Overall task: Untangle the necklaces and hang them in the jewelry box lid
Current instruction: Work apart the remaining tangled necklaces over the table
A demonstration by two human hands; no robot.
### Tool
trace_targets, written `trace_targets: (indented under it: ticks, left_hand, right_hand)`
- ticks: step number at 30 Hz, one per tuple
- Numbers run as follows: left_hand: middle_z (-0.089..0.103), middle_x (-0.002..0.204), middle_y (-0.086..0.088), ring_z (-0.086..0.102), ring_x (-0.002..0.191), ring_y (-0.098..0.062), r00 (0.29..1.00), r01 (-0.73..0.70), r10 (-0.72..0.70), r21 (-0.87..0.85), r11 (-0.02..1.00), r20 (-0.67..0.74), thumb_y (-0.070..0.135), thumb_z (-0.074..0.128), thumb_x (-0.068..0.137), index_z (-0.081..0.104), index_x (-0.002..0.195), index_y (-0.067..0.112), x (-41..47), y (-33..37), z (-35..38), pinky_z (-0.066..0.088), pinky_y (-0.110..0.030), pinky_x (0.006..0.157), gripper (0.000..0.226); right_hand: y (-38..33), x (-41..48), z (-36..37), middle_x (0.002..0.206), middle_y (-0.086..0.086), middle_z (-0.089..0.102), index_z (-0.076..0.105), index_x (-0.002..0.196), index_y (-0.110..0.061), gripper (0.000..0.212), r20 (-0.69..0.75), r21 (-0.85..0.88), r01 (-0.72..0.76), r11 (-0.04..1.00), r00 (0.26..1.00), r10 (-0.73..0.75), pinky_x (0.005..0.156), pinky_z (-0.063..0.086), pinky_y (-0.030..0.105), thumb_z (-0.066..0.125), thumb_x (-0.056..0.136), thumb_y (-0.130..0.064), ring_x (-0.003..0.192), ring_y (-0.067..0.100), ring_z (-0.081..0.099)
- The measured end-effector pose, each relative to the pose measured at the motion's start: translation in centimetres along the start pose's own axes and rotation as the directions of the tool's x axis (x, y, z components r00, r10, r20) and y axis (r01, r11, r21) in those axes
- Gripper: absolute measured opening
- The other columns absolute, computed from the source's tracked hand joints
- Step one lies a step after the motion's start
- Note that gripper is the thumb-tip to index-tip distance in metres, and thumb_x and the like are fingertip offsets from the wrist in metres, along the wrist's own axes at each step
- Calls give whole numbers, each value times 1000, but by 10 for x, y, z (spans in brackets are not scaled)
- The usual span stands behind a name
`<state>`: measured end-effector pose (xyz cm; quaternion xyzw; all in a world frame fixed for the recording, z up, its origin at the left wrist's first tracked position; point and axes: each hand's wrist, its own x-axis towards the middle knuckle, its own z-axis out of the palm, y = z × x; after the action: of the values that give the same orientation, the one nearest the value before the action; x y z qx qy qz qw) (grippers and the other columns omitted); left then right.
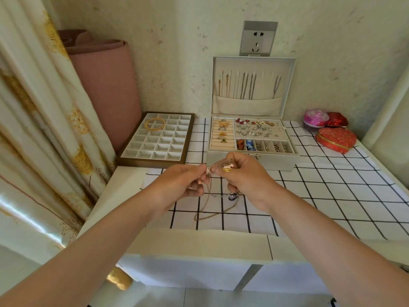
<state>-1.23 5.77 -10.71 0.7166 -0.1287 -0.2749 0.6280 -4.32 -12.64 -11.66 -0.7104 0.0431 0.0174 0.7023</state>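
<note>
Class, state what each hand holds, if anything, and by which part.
The left hand and right hand both pinch the tangled necklaces at the chains' top; loops hang below.

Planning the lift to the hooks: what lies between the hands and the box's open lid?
Head view: between the left hand and right hand, both pinching the necklace, and the lid lies only the box's base, holding rings and earrings.

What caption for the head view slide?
Left hand and right hand pinch tangled necklaces over the checked cloth, before the open jewelry box with chains hung in its lid.
</note>
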Motion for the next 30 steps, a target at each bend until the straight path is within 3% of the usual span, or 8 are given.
trace_targets:
  ticks: [6,10,12,20,23,25,27,30]
  left_hand:
    - [63,85,-4,57,75,-18,998,19,-13,-99,995,56,37,56,97,63,85,15,-1,0,-2,52,-35,84,26]
    - [62,80,-3,54,74,-18,1000,-2,3,-16,1000,23,19,53,100,61,86,11,0,-1,-5,51,-32,80,18]
    - [57,74,-2,51,70,-17,999,-7,8,34,999,-33,16,53,99,58,79,11,1,-1,-4,52,-32,78,21]
    - [51,69,-4,60,75,-21,995,-101,82,-568,817,-60,16,54,88,53,59,16,0,5,-3,51,-41,97,29]
    - [30,59,1,39,54,-15,997,-79,67,-642,763,-43,18,53,89,42,64,18,0,7,-3,55,-32,75,27]
    - [24,59,3,23,50,-12,998,-50,17,-544,837,-64,18,52,92,39,66,20,1,8,-4,39,-22,48,30]
    - [29,57,6,24,47,-10,987,-65,41,-157,985,-153,18,53,97,41,66,19,2,7,-6,27,-19,42,33]
    - [43,54,12,38,47,-3,962,-89,210,523,848,-176,24,65,93,56,70,20,4,3,-9,34,-15,49,25]
  right_hand:
    - [-10,-5,-6,102,9,72,69,79,-18,24,177,166,-109,980,981,79,53,35,29,57,96,-6,45,11,32]
    - [-8,-1,-9,85,2,70,55,96,-7,2,202,147,-114,983,976,83,50,36,26,55,98,-7,49,11,38]
    - [-6,2,-9,78,2,63,48,93,-12,10,194,209,-136,968,976,96,50,32,25,53,98,-5,52,12,41]
    - [-6,5,-14,61,-3,30,45,70,-23,27,258,239,-222,945,953,158,57,27,29,52,93,-10,55,14,29]
    - [-4,8,-15,60,2,37,48,64,-22,35,137,118,-138,983,983,122,57,32,30,60,88,2,52,15,36]
    - [-2,11,-16,61,6,44,49,67,-19,35,28,55,-82,995,996,81,57,35,30,62,85,8,52,18,40]
    - [-2,13,-19,60,6,48,49,69,-17,34,-71,77,-57,995,996,62,57,37,32,63,83,10,52,19,43]
    - [-3,13,-21,59,-1,54,53,71,-15,30,-208,88,7,996,978,12,50,42,28,67,85,7,51,14,47]
